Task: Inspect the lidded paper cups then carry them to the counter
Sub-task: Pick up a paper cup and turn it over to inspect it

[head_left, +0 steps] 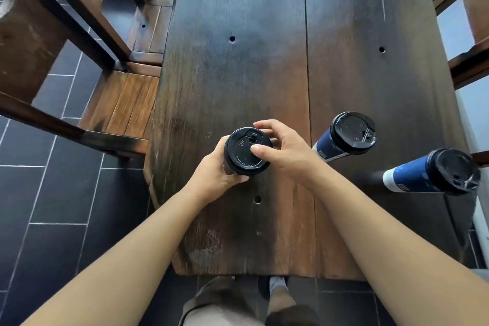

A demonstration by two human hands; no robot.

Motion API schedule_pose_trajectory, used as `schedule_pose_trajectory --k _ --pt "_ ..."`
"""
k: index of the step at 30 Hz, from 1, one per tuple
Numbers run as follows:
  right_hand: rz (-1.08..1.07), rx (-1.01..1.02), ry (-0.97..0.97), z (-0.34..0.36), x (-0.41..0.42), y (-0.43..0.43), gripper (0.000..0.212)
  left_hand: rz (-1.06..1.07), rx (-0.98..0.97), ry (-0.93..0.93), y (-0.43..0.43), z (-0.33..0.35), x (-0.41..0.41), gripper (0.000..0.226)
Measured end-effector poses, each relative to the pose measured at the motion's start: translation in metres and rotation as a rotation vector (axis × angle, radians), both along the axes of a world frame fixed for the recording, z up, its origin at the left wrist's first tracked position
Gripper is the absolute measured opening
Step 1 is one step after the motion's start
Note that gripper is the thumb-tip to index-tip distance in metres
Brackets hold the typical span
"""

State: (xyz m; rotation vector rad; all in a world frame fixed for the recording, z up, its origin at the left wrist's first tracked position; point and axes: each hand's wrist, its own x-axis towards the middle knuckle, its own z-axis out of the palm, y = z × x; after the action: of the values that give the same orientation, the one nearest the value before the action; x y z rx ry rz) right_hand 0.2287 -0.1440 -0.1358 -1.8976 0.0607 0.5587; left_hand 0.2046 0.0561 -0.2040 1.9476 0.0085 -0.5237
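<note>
Three lidded paper cups show. The left hand has its fingers curled round the held cup over the near part of the table, while the right hand grips that cup's black lid with bent thumb and fingers. Two blue cups, one beyond the other, stand apart on the table's right side.

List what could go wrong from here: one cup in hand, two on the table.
1. The left hand alone grips the held lidded cup while the right hand presses on its top; the lid might pop and spill.
2. The rightmost blue cup stands nearest the wooden table's right edge; a forearm could knock it off.
3. Three cups, two hands: one trip looks shaky.
</note>
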Motion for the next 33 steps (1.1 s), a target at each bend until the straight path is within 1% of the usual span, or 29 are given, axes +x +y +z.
schedule_pose_trajectory --k 3,7,10,13,15,17,20,22,29,33 --pt "0.041 -0.085 -0.040 0.001 0.008 0.008 0.042 0.011 0.001 0.015 0.002 -0.007 -0.004 0.084" --pt "0.201 -0.323 -0.188 0.006 0.017 0.025 0.043 0.021 -0.011 0.044 0.002 -0.008 -0.005 0.085" --pt "0.357 -0.565 -0.351 0.006 0.022 0.042 0.051 0.007 0.000 0.069 -0.001 -0.006 -0.007 0.084" --pt "0.445 -0.697 -0.377 0.001 0.030 0.055 0.061 0.020 0.020 0.084 -0.004 -0.009 -0.009 0.077" --pt "0.480 -0.761 -0.384 -0.004 0.033 0.060 0.064 0.038 0.029 0.091 -0.005 -0.012 -0.010 0.077" --pt "0.454 -0.789 -0.400 -0.008 0.032 0.061 0.058 0.055 0.040 0.099 -0.005 -0.013 -0.011 0.080" --pt "0.391 -0.795 -0.406 -0.011 0.027 0.062 0.042 0.063 0.049 0.110 -0.007 -0.012 -0.011 0.071" --pt "0.382 -0.792 -0.392 -0.010 0.027 0.063 0.037 0.075 0.053 0.131 -0.007 -0.011 -0.010 0.067" --pt "0.416 -0.795 -0.363 -0.005 0.029 0.066 0.035 0.073 0.052 0.141 -0.007 -0.007 -0.008 0.066" --pt "0.399 -0.802 -0.381 -0.008 0.029 0.066 0.036 0.080 0.028 0.151 -0.008 -0.006 -0.008 0.066"
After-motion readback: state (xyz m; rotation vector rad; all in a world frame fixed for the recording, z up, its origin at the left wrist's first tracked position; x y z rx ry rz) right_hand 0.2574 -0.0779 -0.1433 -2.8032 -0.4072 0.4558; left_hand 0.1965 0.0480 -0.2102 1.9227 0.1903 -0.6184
